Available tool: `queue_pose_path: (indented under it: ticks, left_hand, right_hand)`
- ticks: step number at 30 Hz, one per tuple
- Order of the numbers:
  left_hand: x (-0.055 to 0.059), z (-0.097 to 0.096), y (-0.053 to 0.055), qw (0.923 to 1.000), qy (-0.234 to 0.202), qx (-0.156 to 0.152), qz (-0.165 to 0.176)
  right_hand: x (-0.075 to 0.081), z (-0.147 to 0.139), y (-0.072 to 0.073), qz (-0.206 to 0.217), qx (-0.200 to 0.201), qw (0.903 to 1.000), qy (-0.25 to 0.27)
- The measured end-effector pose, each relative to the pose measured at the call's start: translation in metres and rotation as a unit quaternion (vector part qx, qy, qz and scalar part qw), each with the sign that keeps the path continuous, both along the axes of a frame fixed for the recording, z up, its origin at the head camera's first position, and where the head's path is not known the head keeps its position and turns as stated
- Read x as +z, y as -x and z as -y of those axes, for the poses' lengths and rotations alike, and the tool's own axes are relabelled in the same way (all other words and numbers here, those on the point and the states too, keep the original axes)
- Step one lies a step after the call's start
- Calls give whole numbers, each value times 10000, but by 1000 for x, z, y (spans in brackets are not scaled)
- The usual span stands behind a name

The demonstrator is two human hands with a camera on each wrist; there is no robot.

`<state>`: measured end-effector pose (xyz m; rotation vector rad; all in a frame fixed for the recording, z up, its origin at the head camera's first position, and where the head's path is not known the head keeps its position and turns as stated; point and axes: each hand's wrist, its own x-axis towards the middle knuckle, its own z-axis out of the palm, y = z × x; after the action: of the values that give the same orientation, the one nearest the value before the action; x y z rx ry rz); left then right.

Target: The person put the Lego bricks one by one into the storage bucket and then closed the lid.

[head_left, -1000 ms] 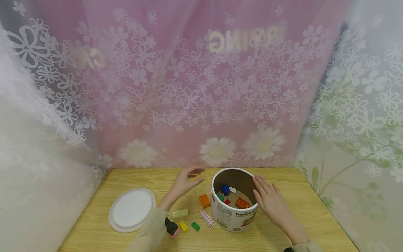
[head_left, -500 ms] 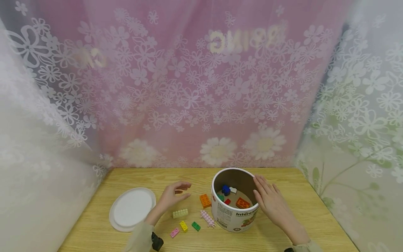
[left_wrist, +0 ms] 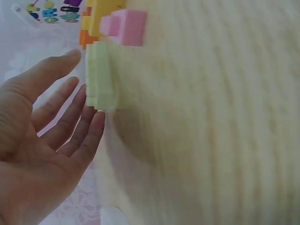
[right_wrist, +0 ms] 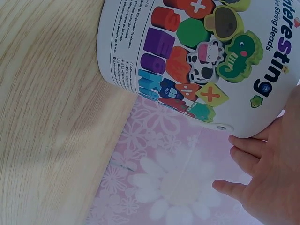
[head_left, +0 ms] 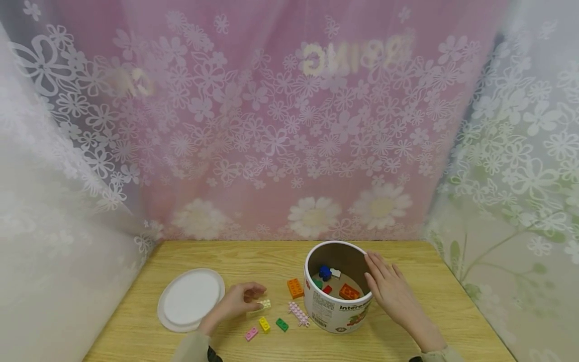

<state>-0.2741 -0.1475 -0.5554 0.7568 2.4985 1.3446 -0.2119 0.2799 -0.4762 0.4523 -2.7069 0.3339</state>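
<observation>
My left hand (head_left: 239, 300) hovers low over a pale yellow-green toy brick (head_left: 266, 303), partly covering it. In the left wrist view, the thumb and fingers of that hand (left_wrist: 56, 117) are spread and loosely bent beside the brick (left_wrist: 99, 77), not closed round it. At the right stands a white printed bucket (head_left: 336, 317), its top uncovered. Against its right rim rests my right hand (head_left: 391, 291), fingers fairly straight. Inside lie a blue piece (head_left: 325, 273), a white piece (head_left: 335, 273), an orange-red brick (head_left: 349, 292) and smaller red and green pieces.
Near the bucket lie an orange brick (head_left: 295, 288) and a long light-pink piece (head_left: 298, 313). Closer to me are green (head_left: 282, 324), yellow (head_left: 264, 324) and pink (head_left: 251, 333) bricks. A round white lid (head_left: 192, 296) lies at the left. Floral curtains (head_left: 289, 151) enclose the wooden table.
My left hand has moved left and down from beside the bucket to the pale yellow-green brick. My right hand has stayed at the bucket's rim.
</observation>
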Motion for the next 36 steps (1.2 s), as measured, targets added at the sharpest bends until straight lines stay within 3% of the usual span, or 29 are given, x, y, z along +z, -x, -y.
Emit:
queue_pose_path:
  ticks: [4, 9, 17, 25, 36]
  left_hand:
    - [-5, 0, -1, 10000, 32, -7, -2]
    - [-4, -2, -4, 10000, 3, -56, 78]
    - [1, -4, -2, 9993, 283, 128, -202]
    - [28, -5, 4, 9976, 351, 407, -443]
    - [64, -8, 11, 9955, 305, 415, -798]
  right_hand:
    - [-1, 0, 0, -22, -15, 10000, -22]
    - [-1, 0, 0, -30, -7, 10000, -28]
    - [-2, -1, 2, -40, 10, 10000, -15]
    - [-2, -1, 1, -8, 6, 10000, 8]
    - [-3, -2, 1, -43, 20, 10000, 7]
